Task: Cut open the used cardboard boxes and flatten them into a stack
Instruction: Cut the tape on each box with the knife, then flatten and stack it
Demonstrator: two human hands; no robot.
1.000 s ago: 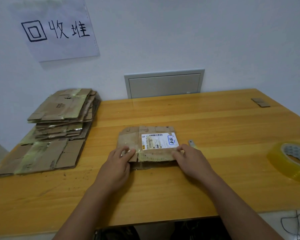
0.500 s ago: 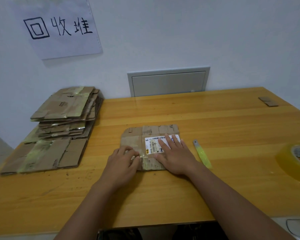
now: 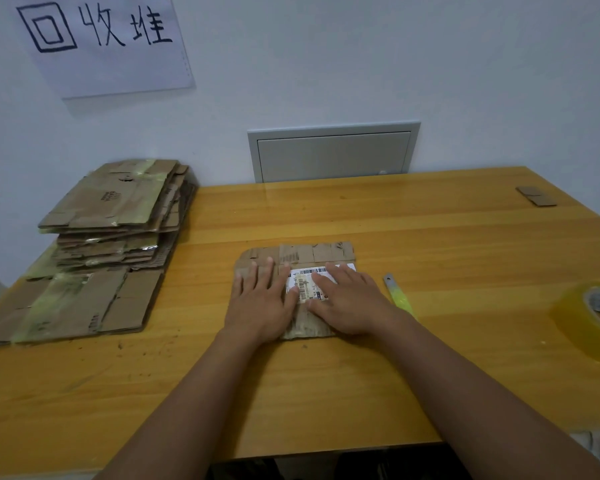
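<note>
A small flattened cardboard box (image 3: 300, 253) with a white shipping label lies at the middle of the wooden table (image 3: 430, 244). My left hand (image 3: 260, 303) presses flat on its left half with straight, spread fingers. Over the label and the right half, my right hand (image 3: 350, 299) lies flat, palm down. A stack of flattened boxes (image 3: 111, 216) stands at the table's far left, on top of a wider flat sheet. A utility knife (image 3: 397, 294) with a yellow-green handle lies on the table just right of my right hand.
A roll of clear packing tape (image 3: 593, 317) sits at the right edge. Two small cardboard scraps (image 3: 536, 195) lie at the far right corner. On the wall hang a handwritten paper sign (image 3: 108, 39) and a grey panel (image 3: 333, 154).
Both hands have moved from gripping the box's near edge to lying flat on top of it. The right hand uncovered the knife as it slid left onto the label.
</note>
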